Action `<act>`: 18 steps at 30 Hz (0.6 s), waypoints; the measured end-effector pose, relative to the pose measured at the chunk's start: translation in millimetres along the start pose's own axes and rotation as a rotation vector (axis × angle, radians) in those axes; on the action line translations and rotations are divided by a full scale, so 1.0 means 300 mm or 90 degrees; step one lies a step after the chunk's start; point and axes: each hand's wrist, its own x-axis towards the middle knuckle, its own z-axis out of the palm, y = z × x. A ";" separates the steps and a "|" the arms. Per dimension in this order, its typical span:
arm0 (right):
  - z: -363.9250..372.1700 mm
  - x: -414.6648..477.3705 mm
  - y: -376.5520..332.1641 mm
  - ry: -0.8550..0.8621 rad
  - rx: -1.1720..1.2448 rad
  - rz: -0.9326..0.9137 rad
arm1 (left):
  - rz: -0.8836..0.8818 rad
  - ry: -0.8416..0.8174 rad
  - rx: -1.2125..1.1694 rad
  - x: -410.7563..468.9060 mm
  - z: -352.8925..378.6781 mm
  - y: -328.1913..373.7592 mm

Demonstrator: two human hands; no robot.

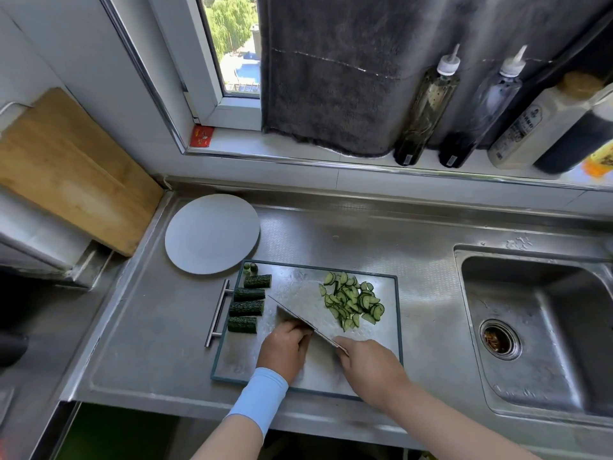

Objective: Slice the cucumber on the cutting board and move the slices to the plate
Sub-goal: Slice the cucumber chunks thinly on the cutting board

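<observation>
A steel cutting board with a dark rim lies on the counter. Several dark green cucumber chunks sit along its left edge, with a small end piece at the top left corner. A pile of thin half-moon slices lies on the board's right part. My right hand grips the handle of a broad cleaver, its blade running up-left across the board. My left hand rests with curled fingers against the blade's left side; whatever lies under it is hidden. A round grey plate sits bare beyond the board's upper left.
A sink with a drain lies to the right. A wooden board leans at the back left. Several sauce and oil bottles stand on the window ledge beside a dark hanging towel. The board's metal handle sticks out left.
</observation>
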 end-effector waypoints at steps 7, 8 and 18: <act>-0.002 -0.067 0.053 0.015 -0.001 0.008 | 0.009 0.015 -0.008 0.000 -0.009 0.008; -0.003 -0.067 0.052 0.010 -0.004 0.009 | 0.006 0.011 -0.009 0.000 -0.010 0.008; -0.014 0.013 -0.020 -0.047 0.040 0.033 | 0.009 0.004 -0.012 -0.002 0.004 -0.010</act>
